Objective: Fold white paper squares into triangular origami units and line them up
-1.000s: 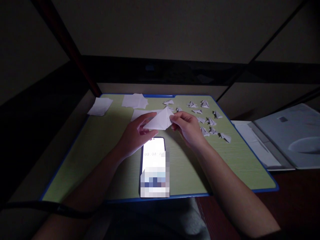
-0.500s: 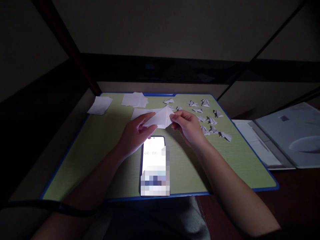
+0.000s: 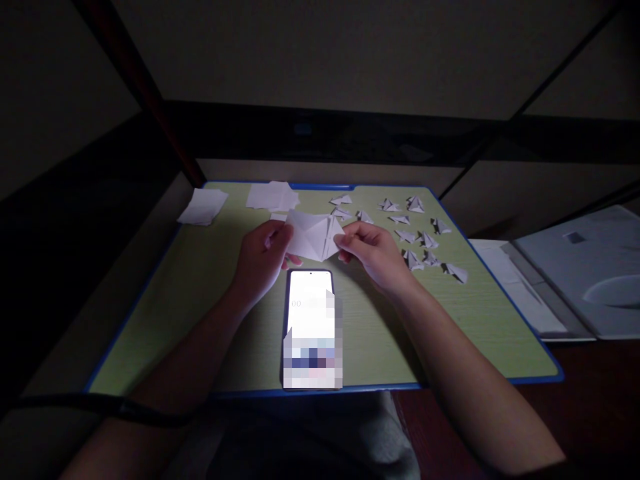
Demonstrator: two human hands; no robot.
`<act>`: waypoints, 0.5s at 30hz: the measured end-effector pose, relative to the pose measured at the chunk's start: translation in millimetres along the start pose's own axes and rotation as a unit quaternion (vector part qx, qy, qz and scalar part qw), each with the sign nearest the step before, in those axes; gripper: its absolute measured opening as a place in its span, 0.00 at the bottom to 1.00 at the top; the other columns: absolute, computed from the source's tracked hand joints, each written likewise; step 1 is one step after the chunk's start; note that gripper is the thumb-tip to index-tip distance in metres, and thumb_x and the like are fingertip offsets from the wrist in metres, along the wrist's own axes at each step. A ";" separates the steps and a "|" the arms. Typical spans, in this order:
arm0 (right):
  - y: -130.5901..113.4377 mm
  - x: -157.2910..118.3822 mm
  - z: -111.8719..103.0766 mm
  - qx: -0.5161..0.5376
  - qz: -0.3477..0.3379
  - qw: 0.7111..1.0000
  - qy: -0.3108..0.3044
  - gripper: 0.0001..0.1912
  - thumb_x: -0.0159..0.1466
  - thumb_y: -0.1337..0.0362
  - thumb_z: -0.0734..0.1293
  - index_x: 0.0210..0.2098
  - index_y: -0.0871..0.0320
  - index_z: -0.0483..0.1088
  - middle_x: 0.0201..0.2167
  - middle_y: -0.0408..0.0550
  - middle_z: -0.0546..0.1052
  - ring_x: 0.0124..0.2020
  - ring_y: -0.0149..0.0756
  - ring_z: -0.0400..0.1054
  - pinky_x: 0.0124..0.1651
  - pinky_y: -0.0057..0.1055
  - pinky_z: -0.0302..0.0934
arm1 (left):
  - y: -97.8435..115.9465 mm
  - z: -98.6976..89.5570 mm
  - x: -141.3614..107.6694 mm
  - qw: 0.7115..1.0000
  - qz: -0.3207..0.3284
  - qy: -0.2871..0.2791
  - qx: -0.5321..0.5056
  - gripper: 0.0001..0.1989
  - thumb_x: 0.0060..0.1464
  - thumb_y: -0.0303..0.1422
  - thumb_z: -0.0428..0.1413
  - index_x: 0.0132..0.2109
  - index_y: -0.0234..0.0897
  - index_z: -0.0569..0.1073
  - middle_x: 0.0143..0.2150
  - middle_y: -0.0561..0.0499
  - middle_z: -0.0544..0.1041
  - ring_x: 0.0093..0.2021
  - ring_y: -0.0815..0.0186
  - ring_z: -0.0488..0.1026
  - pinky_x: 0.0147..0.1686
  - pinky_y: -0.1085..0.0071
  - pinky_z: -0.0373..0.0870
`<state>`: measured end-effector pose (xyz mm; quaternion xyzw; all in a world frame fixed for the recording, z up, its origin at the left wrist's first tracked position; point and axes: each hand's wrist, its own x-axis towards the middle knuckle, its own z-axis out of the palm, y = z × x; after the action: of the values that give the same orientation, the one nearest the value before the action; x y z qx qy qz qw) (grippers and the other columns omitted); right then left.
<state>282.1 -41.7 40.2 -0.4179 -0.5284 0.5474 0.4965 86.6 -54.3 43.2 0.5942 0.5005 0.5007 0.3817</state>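
Observation:
A partly folded sheet of white paper (image 3: 311,235) is held up above the middle of the table, creases crossing its face. My left hand (image 3: 263,257) pinches its left end between thumb and fingers. At the right end, where a flap is folded, my right hand (image 3: 373,253) grips it with thumb and bent forefinger. Just below the paper lies a phone (image 3: 311,320) with a bright screen, partly blurred out. Several small folded paper figures (image 3: 414,204) are spread to the right, beyond my right hand.
The green table (image 3: 210,320) has a blue rim. Toward its far left lie a stack of white paper (image 3: 203,207) and another paper stack (image 3: 273,197). A light-coloured open box (image 3: 590,273) stands off the table's right side. A dark cable (image 3: 100,405) crosses the lower left.
My left hand has shifted from under the paper to its left end, and the sheet is now spread wider and flatter between both hands. My right hand keeps its grip.

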 end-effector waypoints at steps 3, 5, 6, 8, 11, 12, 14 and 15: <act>-0.5 -0.8 0.9 -0.009 -0.005 1.000 -0.013 0.10 0.52 0.60 0.74 0.24 0.58 0.71 0.17 0.39 0.71 0.19 0.26 0.63 0.25 0.27 0.55 | 0.1 -1.0 1.6 1.000 0.000 0.001 -0.005 0.09 0.58 0.36 0.55 0.35 0.33 0.71 0.23 0.52 0.75 0.17 0.73 0.71 0.15 0.79 0.63; -0.7 -1.1 1.0 -0.010 -0.006 1.000 -0.017 0.10 0.52 0.60 0.74 0.24 0.58 0.71 0.17 0.39 0.71 0.20 0.27 0.63 0.25 0.27 0.55 | -0.8 -1.9 2.6 1.000 0.002 -0.013 -0.014 0.09 0.56 0.36 0.57 0.38 0.33 0.72 0.25 0.51 0.77 0.19 0.72 0.73 0.16 0.79 0.64; -0.8 -1.2 0.9 -0.011 -0.006 1.000 -0.019 0.10 0.52 0.60 0.74 0.24 0.58 0.70 0.17 0.39 0.70 0.20 0.27 0.63 0.25 0.27 0.55 | -1.4 -2.4 3.0 1.000 0.002 -0.023 -0.019 0.10 0.56 0.36 0.58 0.39 0.33 0.72 0.25 0.51 0.77 0.19 0.72 0.73 0.16 0.79 0.64; -1.3 -1.4 0.6 -0.015 -0.006 1.000 -0.019 0.11 0.51 0.60 0.75 0.24 0.57 0.70 0.17 0.38 0.69 0.20 0.27 0.63 0.26 0.28 0.56 | -2.8 -3.0 3.2 0.999 -0.002 -0.043 -0.027 0.12 0.55 0.39 0.59 0.38 0.32 0.73 0.25 0.50 0.78 0.20 0.71 0.74 0.16 0.79 0.65; -2.2 -1.8 0.0 -0.020 -0.011 0.999 -0.023 0.11 0.52 0.60 0.75 0.25 0.57 0.71 0.17 0.38 0.69 0.20 0.27 0.63 0.26 0.28 0.57 | -4.1 -3.8 2.5 0.998 -0.013 -0.061 -0.030 0.16 0.54 0.43 0.60 0.36 0.32 0.73 0.24 0.50 0.77 0.20 0.70 0.74 0.17 0.78 0.65; -2.4 -1.9 -0.1 -0.019 -0.012 0.999 -0.024 0.11 0.52 0.60 0.75 0.25 0.57 0.71 0.17 0.38 0.69 0.20 0.27 0.63 0.26 0.28 0.57 | -4.4 -4.0 2.1 0.997 -0.015 -0.062 -0.031 0.16 0.54 0.44 0.60 0.35 0.32 0.73 0.23 0.50 0.77 0.20 0.70 0.74 0.16 0.78 0.65; -2.4 -2.0 -0.2 -0.018 -0.012 0.999 -0.027 0.11 0.51 0.59 0.75 0.26 0.58 0.72 0.17 0.38 0.70 0.20 0.27 0.62 0.25 0.27 0.56 | -4.8 -4.3 1.5 0.997 -0.018 -0.062 -0.028 0.17 0.54 0.45 0.61 0.35 0.33 0.74 0.23 0.50 0.77 0.19 0.70 0.74 0.16 0.78 0.65; -2.1 -2.1 -0.2 -0.018 -0.013 0.999 -0.028 0.11 0.51 0.59 0.76 0.26 0.58 0.72 0.17 0.38 0.70 0.20 0.26 0.62 0.25 0.27 0.55 | -4.9 -4.4 1.2 0.997 -0.017 -0.064 -0.028 0.17 0.54 0.45 0.61 0.35 0.33 0.74 0.23 0.50 0.77 0.19 0.70 0.74 0.17 0.78 0.65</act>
<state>282.8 -43.8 42.1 -0.4045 -0.5568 0.5429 0.4812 81.3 -52.3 39.7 0.6055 0.4714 0.4686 0.4377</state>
